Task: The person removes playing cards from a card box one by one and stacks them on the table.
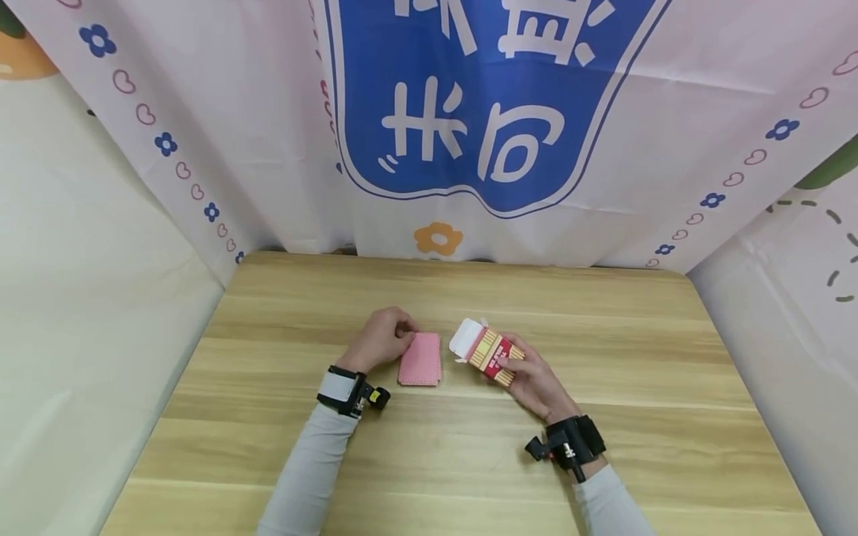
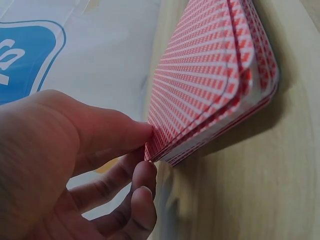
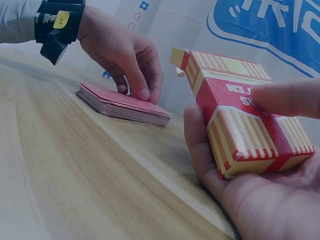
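Observation:
A deck of playing cards (image 1: 421,361) with red-and-white patterned backs lies face down on the table, its edges slightly uneven. My left hand (image 1: 380,339) pinches the deck's far left edge, the thumb on top and fingertips below the edge in the left wrist view. To the right of the deck, my right hand (image 1: 541,388) grips a red-and-yellow striped card box (image 1: 492,354) above the table. The box's white flap (image 1: 465,337) stands open and points toward the deck. In the right wrist view, one finger (image 3: 287,98) lies across the box's printed front.
The wooden table (image 1: 442,461) extends around both hands. A white cloth backdrop (image 1: 281,149) with a blue printed emblem (image 1: 462,149) hangs behind its far edge. White sheets hang at both sides. Each wrist wears a strapped camera.

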Demonstrator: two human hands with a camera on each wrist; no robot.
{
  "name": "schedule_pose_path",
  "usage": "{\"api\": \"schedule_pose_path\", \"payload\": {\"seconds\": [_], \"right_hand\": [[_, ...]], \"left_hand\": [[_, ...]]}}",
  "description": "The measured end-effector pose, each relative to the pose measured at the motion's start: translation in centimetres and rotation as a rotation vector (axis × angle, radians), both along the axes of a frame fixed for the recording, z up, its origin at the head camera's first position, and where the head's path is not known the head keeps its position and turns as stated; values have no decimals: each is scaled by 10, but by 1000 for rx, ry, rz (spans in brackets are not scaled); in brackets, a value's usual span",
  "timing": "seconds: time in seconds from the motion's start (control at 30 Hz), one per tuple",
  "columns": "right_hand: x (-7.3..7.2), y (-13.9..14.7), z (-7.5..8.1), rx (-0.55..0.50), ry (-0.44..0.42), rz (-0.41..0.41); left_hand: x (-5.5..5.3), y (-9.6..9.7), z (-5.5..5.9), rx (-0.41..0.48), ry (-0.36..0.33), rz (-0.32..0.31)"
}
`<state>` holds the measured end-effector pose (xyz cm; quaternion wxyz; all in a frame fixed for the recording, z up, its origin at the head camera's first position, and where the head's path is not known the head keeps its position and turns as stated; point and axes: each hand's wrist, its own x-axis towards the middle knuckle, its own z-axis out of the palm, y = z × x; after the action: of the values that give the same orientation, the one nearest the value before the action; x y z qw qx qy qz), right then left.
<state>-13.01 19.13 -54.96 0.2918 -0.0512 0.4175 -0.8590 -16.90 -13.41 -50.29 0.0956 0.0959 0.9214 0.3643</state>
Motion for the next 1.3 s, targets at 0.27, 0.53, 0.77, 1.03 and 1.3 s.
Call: {"api": "schedule_pose_path", "payload": {"seconds": [0.27, 0.53, 0.77, 1.03, 1.3], "right_hand": [[-3, -1, -1, -3, 12, 13], [-11, -7, 5, 15, 9, -7], [-7, -5, 5, 10, 16, 6], [-7, -5, 1, -3, 28, 2], [-3, 1, -2, -30, 55, 18]], "left_hand": [[0, 1, 3, 20, 13, 2], [5, 28, 26, 267, 300, -115], [21, 56, 24, 288, 283, -228], [21, 61, 15, 213, 229, -218], [24, 71, 8, 208, 202, -214]]}}
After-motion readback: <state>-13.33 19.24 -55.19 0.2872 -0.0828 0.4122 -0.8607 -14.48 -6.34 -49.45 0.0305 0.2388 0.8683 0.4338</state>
